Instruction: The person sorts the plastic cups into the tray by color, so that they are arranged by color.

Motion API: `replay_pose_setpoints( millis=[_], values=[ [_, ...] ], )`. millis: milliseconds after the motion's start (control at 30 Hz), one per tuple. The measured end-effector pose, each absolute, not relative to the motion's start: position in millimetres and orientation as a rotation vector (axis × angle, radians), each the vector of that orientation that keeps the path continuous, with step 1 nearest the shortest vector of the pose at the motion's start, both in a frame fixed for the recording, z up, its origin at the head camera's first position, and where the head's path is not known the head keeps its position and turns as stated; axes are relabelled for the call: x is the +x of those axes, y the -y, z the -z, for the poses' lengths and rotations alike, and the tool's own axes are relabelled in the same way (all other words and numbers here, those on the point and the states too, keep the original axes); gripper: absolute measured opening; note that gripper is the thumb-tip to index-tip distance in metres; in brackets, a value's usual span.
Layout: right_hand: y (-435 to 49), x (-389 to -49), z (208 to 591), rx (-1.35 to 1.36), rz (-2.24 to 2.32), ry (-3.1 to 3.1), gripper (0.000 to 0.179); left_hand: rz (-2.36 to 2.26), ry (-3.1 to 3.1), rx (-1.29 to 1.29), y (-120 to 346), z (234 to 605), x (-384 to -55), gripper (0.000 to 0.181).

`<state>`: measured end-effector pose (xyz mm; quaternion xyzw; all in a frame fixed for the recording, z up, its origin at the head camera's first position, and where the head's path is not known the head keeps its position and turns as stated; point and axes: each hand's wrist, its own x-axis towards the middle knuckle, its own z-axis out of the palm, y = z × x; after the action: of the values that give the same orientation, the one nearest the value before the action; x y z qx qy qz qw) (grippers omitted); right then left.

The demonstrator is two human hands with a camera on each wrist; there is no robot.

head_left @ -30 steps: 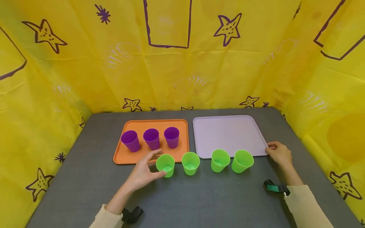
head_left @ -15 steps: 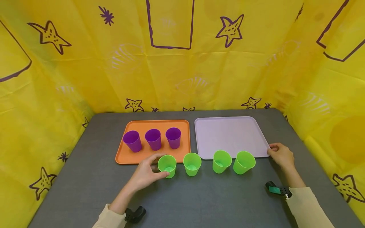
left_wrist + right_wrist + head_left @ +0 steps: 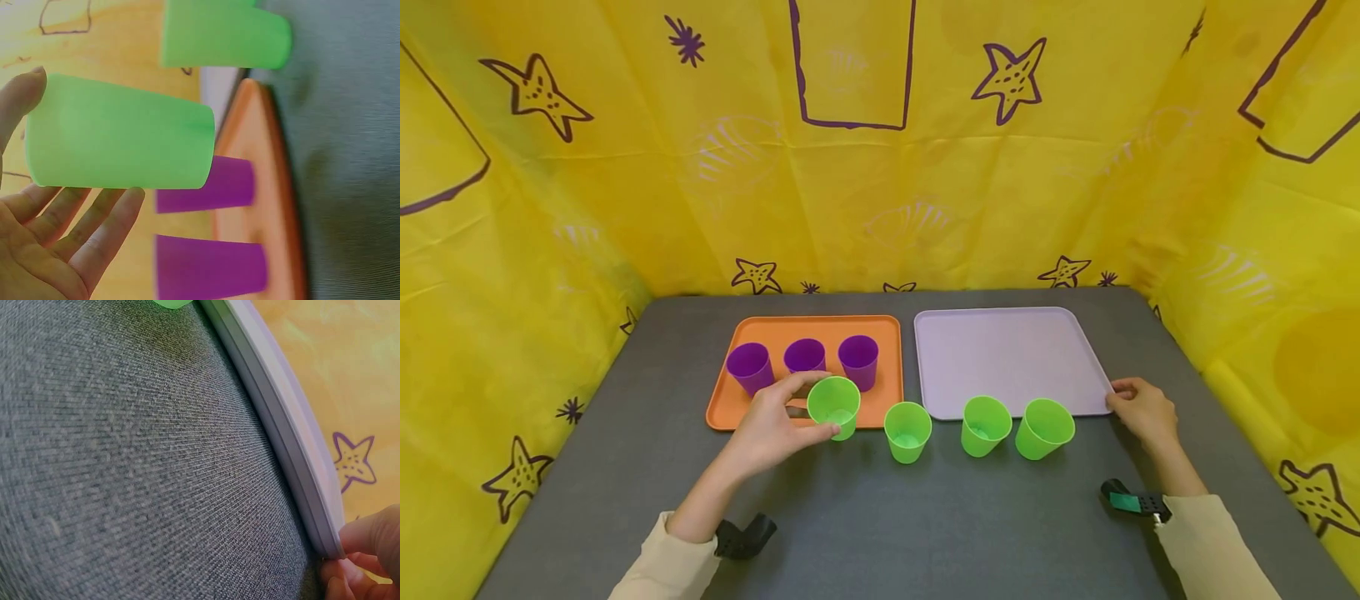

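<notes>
My left hand (image 3: 772, 427) grips a green cup (image 3: 834, 406) between thumb and fingers, raised above the front edge of the orange tray (image 3: 718, 412). In the left wrist view this green cup (image 3: 119, 134) hangs clear of the table, the thumb at its rim and the fingers along its side. Three purple cups stand on the orange tray; the middle purple cup (image 3: 805, 354) is partly hidden behind the hand. At the near right corner of the lilac tray (image 3: 1007, 358), my right hand (image 3: 1144, 410) pinches the edge, as the right wrist view shows with the tray rim (image 3: 281, 444).
Three more green cups stand in a row near the trays' front edges: one green cup (image 3: 907, 433) before the gap between the trays, another green cup (image 3: 985, 427) and a tilted-looking green cup (image 3: 1044, 429) before the lilac tray. Yellow patterned cloth (image 3: 850, 183) encloses the grey table (image 3: 940, 517).
The left hand has closed on the leftmost green cup and lifted it off the table, up toward the orange tray. The right hand stays at the lilac tray's corner.
</notes>
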<state>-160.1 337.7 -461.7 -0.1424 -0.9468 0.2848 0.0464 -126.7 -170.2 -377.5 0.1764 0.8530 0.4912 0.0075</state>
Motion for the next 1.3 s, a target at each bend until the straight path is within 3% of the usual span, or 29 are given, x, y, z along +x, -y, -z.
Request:
replay_pose_setpoints(
  millis=[500, 1300],
  values=[
    [-340, -161, 462, -0.436, -0.877, 2.9, 0.036, -1.416, -2.71, 0.636, 124, 327, -163, 0.058],
    [-339, -160, 462, -0.444, -0.893, 2.885, 0.035, -1.338, -2.671, 0.754, 20, 298, -221, 0.061]
  ],
)
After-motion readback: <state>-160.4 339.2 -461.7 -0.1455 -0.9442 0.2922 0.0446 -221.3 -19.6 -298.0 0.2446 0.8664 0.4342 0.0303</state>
